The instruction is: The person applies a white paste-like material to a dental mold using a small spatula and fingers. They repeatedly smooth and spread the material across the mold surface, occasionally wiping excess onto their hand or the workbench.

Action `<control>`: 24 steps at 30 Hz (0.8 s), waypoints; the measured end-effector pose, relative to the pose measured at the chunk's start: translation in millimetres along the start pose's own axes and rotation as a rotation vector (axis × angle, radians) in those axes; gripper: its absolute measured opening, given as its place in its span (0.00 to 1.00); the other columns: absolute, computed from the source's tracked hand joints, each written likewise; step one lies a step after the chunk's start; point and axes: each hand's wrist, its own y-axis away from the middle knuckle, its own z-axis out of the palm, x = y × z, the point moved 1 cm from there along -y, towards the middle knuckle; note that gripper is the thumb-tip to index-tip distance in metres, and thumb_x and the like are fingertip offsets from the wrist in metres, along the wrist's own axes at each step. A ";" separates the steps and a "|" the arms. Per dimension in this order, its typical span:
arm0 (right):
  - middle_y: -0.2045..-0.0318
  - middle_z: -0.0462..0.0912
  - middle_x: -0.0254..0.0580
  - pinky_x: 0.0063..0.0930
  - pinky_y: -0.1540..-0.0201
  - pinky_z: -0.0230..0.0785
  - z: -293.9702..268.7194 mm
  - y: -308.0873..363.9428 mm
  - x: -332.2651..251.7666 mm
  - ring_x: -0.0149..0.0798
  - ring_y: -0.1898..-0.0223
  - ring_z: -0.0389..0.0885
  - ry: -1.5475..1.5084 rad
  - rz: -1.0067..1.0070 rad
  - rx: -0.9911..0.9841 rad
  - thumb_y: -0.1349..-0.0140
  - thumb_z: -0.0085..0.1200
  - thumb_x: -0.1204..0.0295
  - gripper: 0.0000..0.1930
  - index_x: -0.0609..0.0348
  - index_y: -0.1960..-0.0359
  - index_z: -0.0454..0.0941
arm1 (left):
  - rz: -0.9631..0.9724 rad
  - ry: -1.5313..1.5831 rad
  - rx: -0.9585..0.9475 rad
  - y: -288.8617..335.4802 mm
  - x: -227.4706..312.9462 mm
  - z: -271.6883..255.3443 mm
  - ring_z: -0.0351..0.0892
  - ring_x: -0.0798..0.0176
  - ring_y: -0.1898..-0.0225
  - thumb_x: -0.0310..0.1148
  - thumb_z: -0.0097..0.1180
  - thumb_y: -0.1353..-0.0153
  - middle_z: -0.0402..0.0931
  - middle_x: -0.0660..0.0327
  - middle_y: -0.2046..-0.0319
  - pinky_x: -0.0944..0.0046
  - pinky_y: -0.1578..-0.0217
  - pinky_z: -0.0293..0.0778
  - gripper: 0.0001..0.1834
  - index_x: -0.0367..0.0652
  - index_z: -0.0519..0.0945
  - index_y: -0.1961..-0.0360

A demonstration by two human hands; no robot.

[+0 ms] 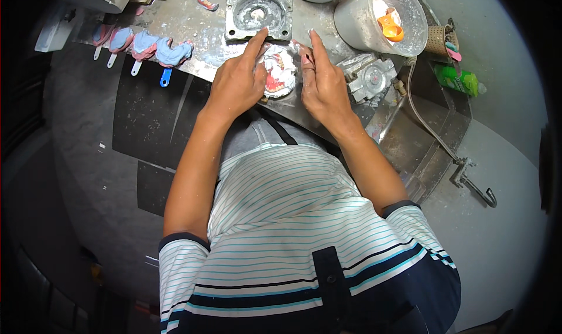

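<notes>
At the bench's near edge lies a round mass of white plaster (285,62), seemingly in a metal flask half whose walls are mostly hidden. A pink denture (273,83) with pale teeth is partly sunk in it. My left hand (237,87) is at its left side, index finger stretched forward and thumb by the plaster's rim. On the other side my right hand (326,85) has its fingers extended, with white smears near the tips. Neither hand visibly grips anything. Just beyond my fingertips sits a square metal flask part (259,36) with a round, plaster-smeared hollow and corner holes.
Several impression trays (144,43) with blue and pink material line the left edge. A metal flask piece (373,77) lies right of my right hand. Behind it stands a plastic tub (354,21) holding an orange scoop (389,28). A sink (430,123) and green bottle (456,80) are farther right.
</notes>
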 end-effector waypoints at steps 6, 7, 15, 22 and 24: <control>0.56 0.82 0.70 0.45 0.54 0.76 -8.7 -3.0 1.1 0.64 0.57 0.84 -0.050 0.037 0.013 0.33 0.47 0.80 0.26 0.77 0.34 0.58 | -0.027 -0.106 -0.134 -13.6 2.8 -1.1 0.80 0.36 0.51 0.25 0.50 0.39 0.81 0.40 0.52 0.47 0.49 0.75 0.33 0.50 0.63 0.30; 0.56 0.82 0.70 0.45 0.54 0.76 -9.6 -2.5 2.0 0.64 0.57 0.84 -0.051 0.038 0.015 0.33 0.47 0.80 0.26 0.77 0.34 0.58 | -0.007 -0.135 -0.145 -14.4 3.4 -0.5 0.80 0.36 0.51 0.25 0.50 0.39 0.81 0.40 0.53 0.47 0.50 0.76 0.33 0.50 0.62 0.30; 0.59 0.83 0.68 0.42 0.56 0.77 -14.2 1.0 7.0 0.62 0.58 0.85 -0.144 0.071 0.063 0.29 0.46 0.74 0.23 0.73 0.36 0.63 | 0.028 -0.091 -0.176 -22.0 9.8 -0.4 0.82 0.39 0.57 0.25 0.51 0.39 0.82 0.41 0.54 0.49 0.52 0.77 0.33 0.51 0.63 0.31; 0.48 0.83 0.54 0.30 0.43 0.71 -19.9 5.7 3.6 0.37 0.49 0.81 -0.434 0.199 0.056 0.23 0.40 0.69 0.21 0.68 0.34 0.64 | -0.221 0.818 0.122 -25.1 14.6 -12.7 0.77 0.67 0.77 0.28 0.54 0.35 0.82 0.58 0.68 0.67 0.80 0.71 0.22 0.38 0.71 0.40; 0.47 0.82 0.53 0.28 0.41 0.69 -23.2 5.5 -14.3 0.36 0.46 0.79 -0.474 0.024 0.039 0.22 0.37 0.69 0.21 0.68 0.33 0.63 | -0.240 1.005 0.176 -18.7 -1.5 -12.6 0.75 0.65 0.80 0.31 0.54 0.34 0.79 0.60 0.70 0.66 0.86 0.65 0.16 0.34 0.74 0.47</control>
